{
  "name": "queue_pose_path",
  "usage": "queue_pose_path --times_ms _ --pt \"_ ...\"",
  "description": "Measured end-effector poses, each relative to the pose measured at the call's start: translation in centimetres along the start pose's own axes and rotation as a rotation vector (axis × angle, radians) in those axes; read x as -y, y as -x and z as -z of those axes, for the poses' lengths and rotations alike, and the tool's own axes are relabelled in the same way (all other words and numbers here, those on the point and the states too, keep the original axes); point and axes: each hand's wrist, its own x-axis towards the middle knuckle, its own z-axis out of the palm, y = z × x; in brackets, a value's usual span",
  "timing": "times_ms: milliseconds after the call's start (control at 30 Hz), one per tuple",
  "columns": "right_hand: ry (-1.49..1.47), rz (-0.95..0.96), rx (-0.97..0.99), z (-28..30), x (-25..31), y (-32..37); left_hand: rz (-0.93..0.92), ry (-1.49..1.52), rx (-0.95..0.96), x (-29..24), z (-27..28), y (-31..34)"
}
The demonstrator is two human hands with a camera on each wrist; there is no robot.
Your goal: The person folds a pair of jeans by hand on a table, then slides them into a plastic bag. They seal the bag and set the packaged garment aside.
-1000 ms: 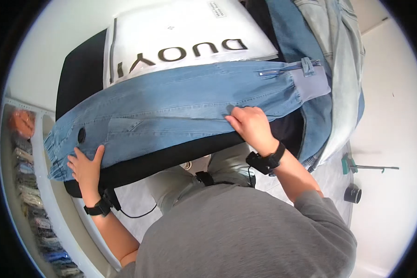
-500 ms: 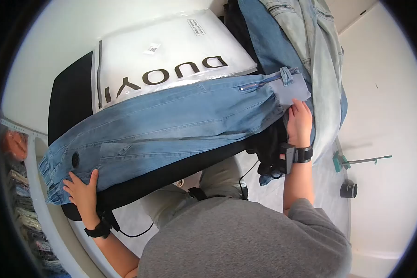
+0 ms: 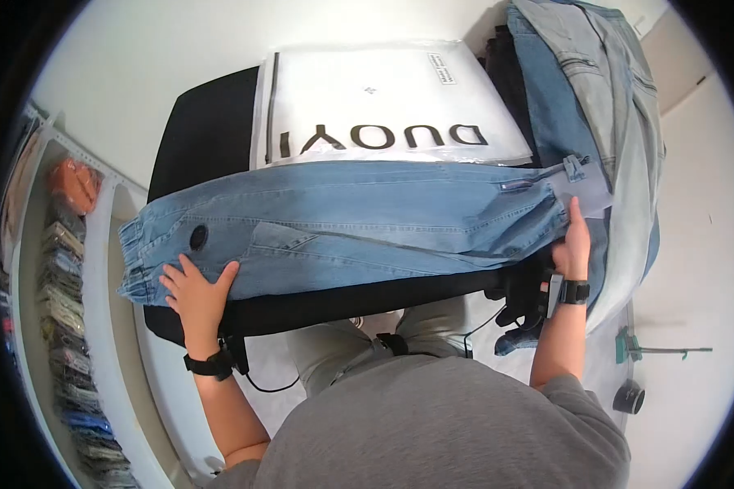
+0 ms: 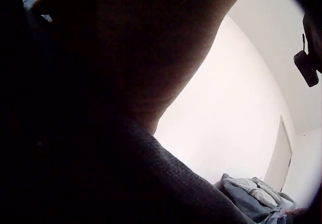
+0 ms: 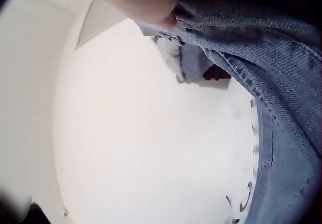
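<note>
Folded blue jeans [image 3: 367,208] lie lengthwise across the black table, their gathered cuffs at the left and a pale waist part [image 3: 592,189] at the right. My left hand [image 3: 197,297] rests with spread fingers on the cuff end, just below a dark round patch [image 3: 198,237]. At the waist end my right hand [image 3: 575,244] holds the edge, thumb on top and the other fingers hidden beneath the cloth. In the right wrist view that hand [image 5: 146,2] grips the denim [image 5: 282,83]. The left wrist view is mostly dark.
Behind the jeans lies a clear bag with large dark letters [image 3: 391,98]. More denim garments [image 3: 620,122] are heaped at the right end. Shelves of packed clothes [image 3: 65,326] stand at the left. A green-handled tool [image 3: 669,350] is at the lower right.
My right hand has moved right from the middle of the jeans' front edge to the waist end and grips there. The left hand stays on the cuff end. The head view has shifted.
</note>
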Motion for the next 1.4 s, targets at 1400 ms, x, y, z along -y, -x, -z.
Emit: queue_pose_path --times_ms 1400 --pt "1.359 1.051 0.796 -19.4 -12.8 18.7 -0.016 0.045 0.010 -0.2 0.1 0.1"
